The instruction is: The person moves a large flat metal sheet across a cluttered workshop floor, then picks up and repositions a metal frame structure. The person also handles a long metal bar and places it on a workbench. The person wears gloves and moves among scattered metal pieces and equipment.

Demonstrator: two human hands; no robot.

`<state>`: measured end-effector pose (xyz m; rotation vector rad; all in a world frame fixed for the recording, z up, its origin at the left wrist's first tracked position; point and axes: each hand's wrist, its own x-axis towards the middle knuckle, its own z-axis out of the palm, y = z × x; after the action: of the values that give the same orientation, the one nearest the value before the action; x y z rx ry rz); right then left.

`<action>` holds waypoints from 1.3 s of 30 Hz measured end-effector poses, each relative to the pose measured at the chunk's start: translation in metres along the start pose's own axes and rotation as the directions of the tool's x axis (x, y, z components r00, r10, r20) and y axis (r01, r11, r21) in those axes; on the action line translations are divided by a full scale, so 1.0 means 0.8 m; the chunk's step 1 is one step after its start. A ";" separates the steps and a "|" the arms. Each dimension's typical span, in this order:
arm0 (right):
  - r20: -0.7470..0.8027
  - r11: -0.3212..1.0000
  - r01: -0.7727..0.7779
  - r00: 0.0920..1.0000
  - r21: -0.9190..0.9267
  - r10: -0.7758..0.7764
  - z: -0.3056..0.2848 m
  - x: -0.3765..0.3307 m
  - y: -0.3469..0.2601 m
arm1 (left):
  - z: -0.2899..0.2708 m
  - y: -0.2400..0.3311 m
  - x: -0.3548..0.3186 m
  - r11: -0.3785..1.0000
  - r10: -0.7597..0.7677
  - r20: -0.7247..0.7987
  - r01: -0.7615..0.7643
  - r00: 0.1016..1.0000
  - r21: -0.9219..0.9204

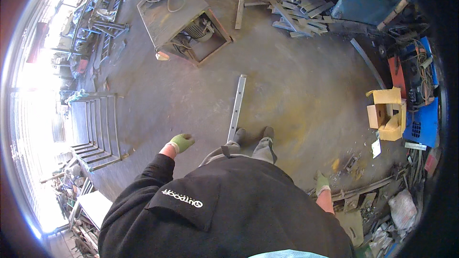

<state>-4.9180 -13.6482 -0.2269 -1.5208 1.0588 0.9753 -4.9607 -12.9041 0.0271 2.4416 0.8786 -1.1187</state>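
I stand on a concrete workshop floor and look down at my dark jacket and shoes. My left hand [182, 142], in a green glove, hangs at my side with the fingers curled and nothing in it. My right hand [322, 182], also gloved in green, hangs low near scrap at the right and holds nothing that I can see. A long grey metal bar [237, 107] lies on the floor right in front of my left shoe [239, 136], pointing away from me. Neither hand touches the bar.
A metal table with a motor under it [184, 24] stands ahead to the left. Cut metal pieces [296, 12] are piled ahead. A yellow cardboard box [388, 113] and blue and red machines sit at the right. Metal frames [98, 129] lie at the left.
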 end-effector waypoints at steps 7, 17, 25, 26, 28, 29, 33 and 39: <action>-0.017 0.989 -0.045 0.999 0.139 0.048 0.036 -0.031 0.036 | -0.020 -0.002 0.056 0.978 0.209 0.034 -0.208 0.977 -0.014; -0.114 0.976 0.051 0.993 0.213 -0.027 0.201 -0.116 0.086 | -0.079 -0.166 0.087 0.989 0.136 0.156 -0.125 0.978 -0.075; 0.216 0.982 0.114 0.973 -0.153 -0.080 0.361 -0.240 0.175 | -0.055 -0.434 0.094 0.993 -0.118 0.052 0.116 0.992 0.038; 0.218 0.979 0.104 0.974 -0.174 -0.064 0.360 -0.245 0.184 | -0.040 -0.463 0.096 0.995 -0.030 0.107 0.019 0.994 0.100; 0.201 0.977 0.069 0.979 -0.200 -0.028 0.345 -0.243 0.199 | -0.009 -0.498 0.096 0.926 0.102 0.253 -0.184 0.962 0.329; 0.187 0.978 0.050 0.982 -0.203 -0.011 0.332 -0.237 0.204 | 0.006 -0.501 0.094 0.953 0.115 0.246 -0.177 0.962 0.246; 0.054 0.987 -0.085 0.994 -0.140 0.093 0.262 -0.187 0.205 | 0.025 -0.424 0.066 0.992 -0.042 0.238 0.069 0.970 -0.106; -0.135 0.793 0.070 0.973 -0.606 -0.189 0.198 -0.124 0.081 | -0.046 -0.250 0.031 0.974 0.183 0.027 -0.178 0.983 -0.142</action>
<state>-5.0197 -13.4853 -0.1783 -2.2160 0.7842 1.1478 -5.0567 -12.7235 0.0261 2.3239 0.6820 -1.0029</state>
